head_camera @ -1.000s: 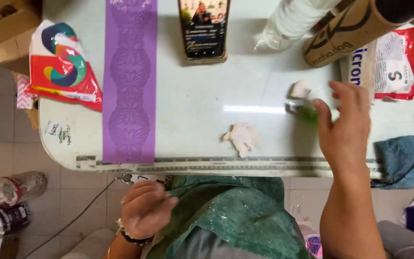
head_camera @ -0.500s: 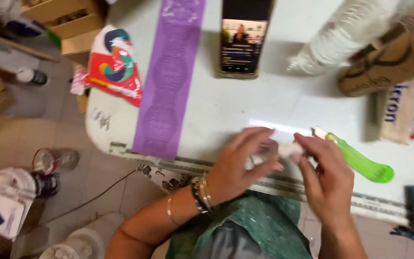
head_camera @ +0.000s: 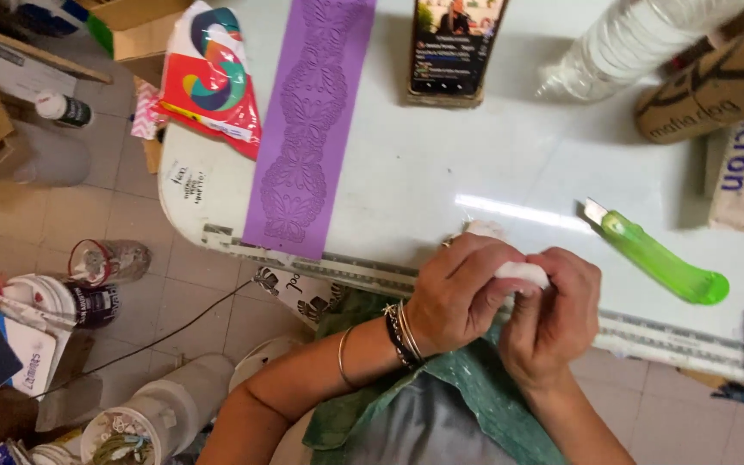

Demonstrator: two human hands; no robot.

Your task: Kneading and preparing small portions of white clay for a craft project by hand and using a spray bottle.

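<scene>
Both the left hand [head_camera: 458,297] and right hand [head_camera: 553,323] pinched a small white lump [head_camera: 523,274] at the worktop [head_camera: 441,172] edge, where it risked dropping; the green cutter [head_camera: 660,257] lay at three o'clock with blade exposed.

Knife [head_camera: 660,258] lies on the table [head_camera: 441,164] right of both hands; phone [head_camera: 454,47] behind; patterned strip [head_camera: 307,129] left

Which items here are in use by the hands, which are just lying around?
In use: white lump, pinched between left hand and right hand.

Lying about: green knife, purple mat, phone, plastic bottle, ruler, red bag.
</scene>
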